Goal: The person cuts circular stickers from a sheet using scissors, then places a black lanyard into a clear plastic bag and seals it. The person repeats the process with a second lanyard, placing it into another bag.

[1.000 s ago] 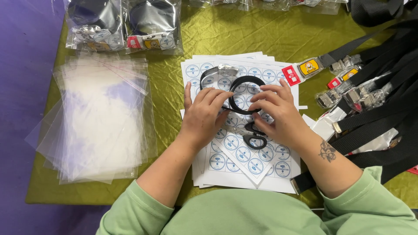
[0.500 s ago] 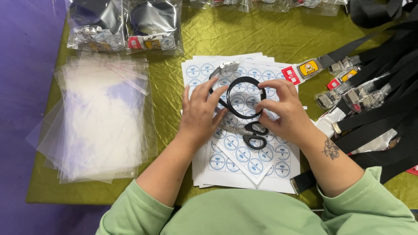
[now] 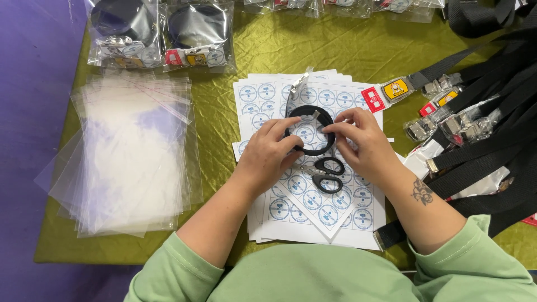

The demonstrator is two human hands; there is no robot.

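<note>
Here we hold a coiled black webbing strap (image 3: pixel 309 130) between both hands, above the stack of white round-sticker sheets (image 3: pixel 263 100).

Our left hand (image 3: pixel 269 154) pinches the left side of the loop and our right hand (image 3: pixel 362 140) closes on its right side, fingers narrow, so the coil lies between them, equally near to both. Its metal clip end (image 3: pixel 300 84) points to the far side. The small black scissors (image 3: pixel 323 173) lie just near of the coil, between our wrists.
</note>
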